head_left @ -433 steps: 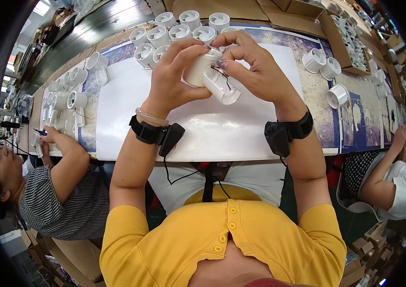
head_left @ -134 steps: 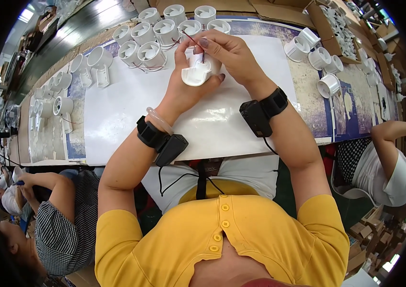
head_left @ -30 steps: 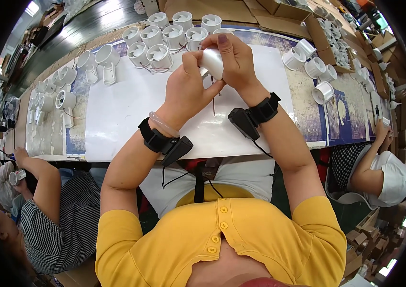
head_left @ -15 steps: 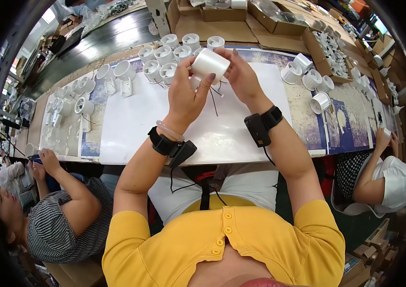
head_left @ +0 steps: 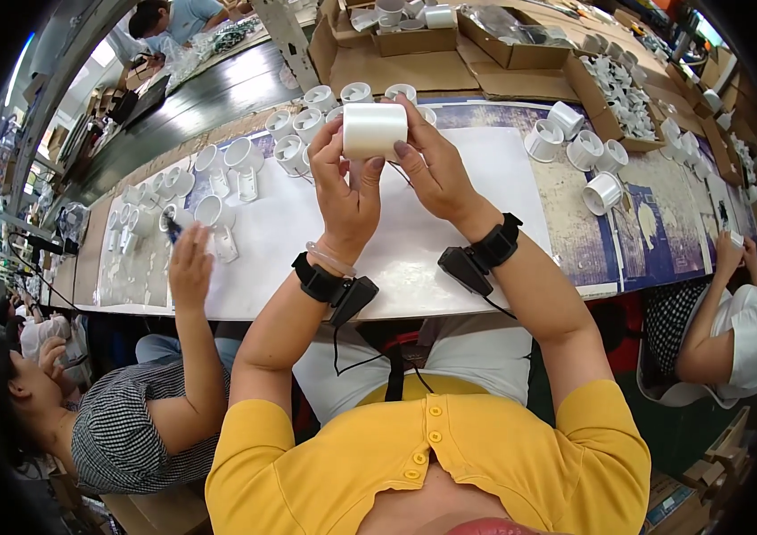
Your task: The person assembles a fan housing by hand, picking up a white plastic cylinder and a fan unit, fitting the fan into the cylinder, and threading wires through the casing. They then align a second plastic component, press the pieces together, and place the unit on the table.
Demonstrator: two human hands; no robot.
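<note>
A glossy white plastic cylinder [head_left: 375,131] is held level above the far part of the white sheet [head_left: 432,250]. My left hand [head_left: 345,192] grips its left end, fingers bent round it and thumb at the underside. On the right end, my right hand [head_left: 439,171] closes with its thumb against the lower edge and its fingers behind. Thin dark wires [head_left: 402,174] hang below the cylinder between my hands. Just beyond stand several white round housings [head_left: 289,153] with parts inside, some hidden by my hands and the cylinder.
To the left, a co-worker's raised hand [head_left: 191,267] is beside a white cup with a bracket [head_left: 213,212]. More white cups [head_left: 585,150] stand at the right, near a cardboard box of small white parts [head_left: 615,98]. Open cardboard boxes [head_left: 414,42] line the far edge.
The cylinder has turned from tilted to level and shifted slightly left, with both hands still on it. The co-worker's hand has reached over the table, where another bracketed white cup now stands.
</note>
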